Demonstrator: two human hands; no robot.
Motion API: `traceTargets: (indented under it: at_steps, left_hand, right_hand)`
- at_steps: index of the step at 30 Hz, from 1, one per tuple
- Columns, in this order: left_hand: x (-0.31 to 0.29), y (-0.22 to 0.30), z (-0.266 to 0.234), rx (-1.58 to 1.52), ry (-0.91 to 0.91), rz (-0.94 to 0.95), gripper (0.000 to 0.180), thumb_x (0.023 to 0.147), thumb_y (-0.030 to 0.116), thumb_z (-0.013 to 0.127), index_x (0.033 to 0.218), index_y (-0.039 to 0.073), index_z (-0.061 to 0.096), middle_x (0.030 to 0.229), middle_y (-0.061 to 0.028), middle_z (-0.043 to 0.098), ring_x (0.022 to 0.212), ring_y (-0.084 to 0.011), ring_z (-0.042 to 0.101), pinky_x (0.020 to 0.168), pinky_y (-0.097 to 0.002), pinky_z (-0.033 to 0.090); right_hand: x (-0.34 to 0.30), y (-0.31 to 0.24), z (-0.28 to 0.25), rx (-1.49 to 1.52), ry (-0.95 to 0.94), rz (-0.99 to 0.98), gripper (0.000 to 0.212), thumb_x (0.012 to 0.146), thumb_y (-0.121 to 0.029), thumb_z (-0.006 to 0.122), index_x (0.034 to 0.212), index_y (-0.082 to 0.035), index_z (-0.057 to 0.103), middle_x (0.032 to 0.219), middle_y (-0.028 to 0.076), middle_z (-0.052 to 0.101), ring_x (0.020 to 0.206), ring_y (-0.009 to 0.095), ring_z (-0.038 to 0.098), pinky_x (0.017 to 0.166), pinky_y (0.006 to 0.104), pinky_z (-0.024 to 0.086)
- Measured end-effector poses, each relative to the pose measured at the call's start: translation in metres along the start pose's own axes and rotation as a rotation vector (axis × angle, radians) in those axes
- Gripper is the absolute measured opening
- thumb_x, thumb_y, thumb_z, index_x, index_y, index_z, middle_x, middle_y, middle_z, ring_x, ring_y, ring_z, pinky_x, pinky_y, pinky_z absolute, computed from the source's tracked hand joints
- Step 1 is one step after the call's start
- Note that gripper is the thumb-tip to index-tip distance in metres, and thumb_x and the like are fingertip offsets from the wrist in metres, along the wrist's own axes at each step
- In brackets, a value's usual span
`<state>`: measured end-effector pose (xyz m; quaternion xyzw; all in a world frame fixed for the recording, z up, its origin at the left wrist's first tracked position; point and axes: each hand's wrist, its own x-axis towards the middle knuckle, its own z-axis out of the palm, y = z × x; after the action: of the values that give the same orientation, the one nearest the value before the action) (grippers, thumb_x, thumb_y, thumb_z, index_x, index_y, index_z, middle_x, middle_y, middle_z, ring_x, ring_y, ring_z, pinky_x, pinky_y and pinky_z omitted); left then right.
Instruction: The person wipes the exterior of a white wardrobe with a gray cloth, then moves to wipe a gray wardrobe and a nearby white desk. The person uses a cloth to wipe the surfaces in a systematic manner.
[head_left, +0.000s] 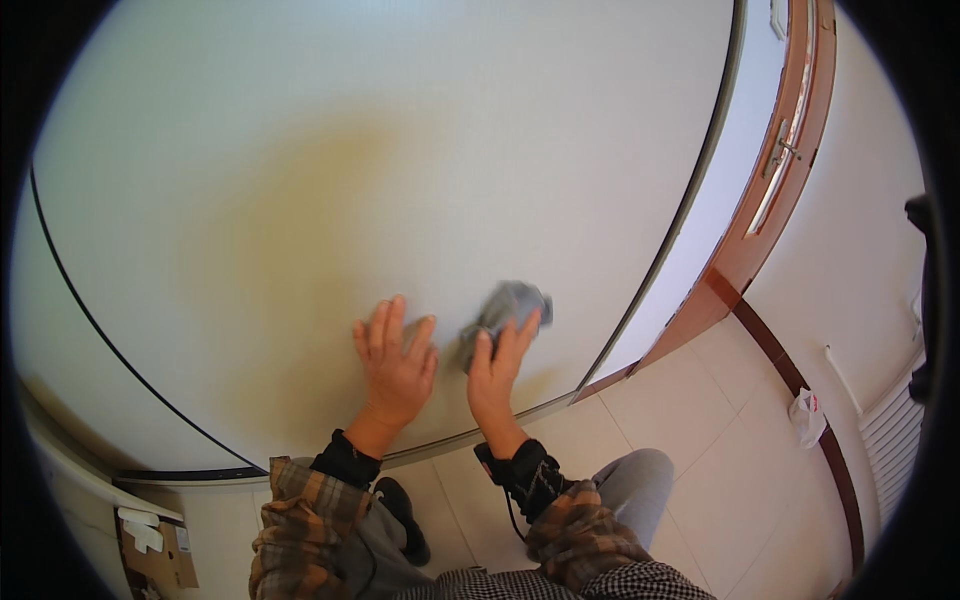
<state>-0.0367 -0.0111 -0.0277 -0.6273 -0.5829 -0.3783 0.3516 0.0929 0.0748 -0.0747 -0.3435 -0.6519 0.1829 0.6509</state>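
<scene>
A crumpled grey cloth lies under my right hand on a large white panel with dark edge strips. The fingers of that hand press over the cloth, and both are slightly blurred. To the left, my left hand is open with its fingers spread against the panel's lower part. It holds nothing and is apart from the cloth. A shadow falls on the panel above and left of my hands.
Beyond the panel's right edge stands a brown door with a metal handle. A white plastic bag and a white radiator are along the right wall. An open cardboard box sits at the lower left, on the tiled floor.
</scene>
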Motion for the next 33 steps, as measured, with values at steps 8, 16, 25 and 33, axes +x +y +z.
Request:
traceTargets:
  at_steps: [8, 16, 25, 33]
  left_hand:
    - [-0.001, -0.023, -0.047, 0.063, 0.093, -0.153, 0.067, 0.078, 0.010, 0.076, 0.141, 0.012, 0.053, 0.158, -0.0250, 0.032, 0.147, -0.0474, 0.026, 0.116, -0.0692, 0.018]
    - [-0.006, -0.020, -0.080, 0.001, -0.050, -0.102, 0.049, 0.079, 0.002, 0.070, 0.127, 0.004, 0.063, 0.156, -0.0261, 0.035, 0.144, -0.0474, 0.031, 0.114, -0.0614, 0.030]
    - [-0.042, -0.072, -0.117, 0.062, 0.069, -0.199, 0.041, 0.081, 0.003, 0.067, 0.121, 0.002, 0.067, 0.149, -0.0270, 0.042, 0.140, -0.0434, 0.035, 0.112, -0.0564, 0.031]
    - [-0.066, -0.127, -0.125, 0.196, 0.066, -0.105, 0.043, 0.087, 0.014, 0.066, 0.130, 0.011, 0.064, 0.151, -0.0259, 0.042, 0.142, -0.0425, 0.032, 0.116, -0.0584, 0.025]
  right_hand:
    - [-0.044, -0.002, -0.002, -0.168, -0.193, -0.226, 0.066, 0.086, 0.008, 0.056, 0.149, -0.009, 0.049, 0.160, 0.039, 0.012, 0.147, 0.060, 0.013, 0.117, 0.0642, 0.020]
    - [-0.088, 0.009, 0.000, -0.161, -0.340, -0.286, 0.072, 0.081, 0.014, 0.057, 0.148, -0.010, 0.050, 0.161, 0.034, 0.020, 0.147, 0.057, 0.021, 0.113, 0.0625, 0.028]
    - [-0.065, -0.079, 0.045, -0.209, -0.468, -0.680, 0.059, 0.083, 0.002, 0.061, 0.139, -0.017, 0.061, 0.153, 0.015, 0.048, 0.143, 0.037, 0.041, 0.095, 0.0508, 0.035]
    - [0.085, -0.203, 0.073, -0.248, -0.173, -0.946, 0.059, 0.082, -0.002, 0.063, 0.139, -0.019, 0.061, 0.154, 0.015, 0.047, 0.144, 0.035, 0.041, 0.099, 0.0587, 0.031]
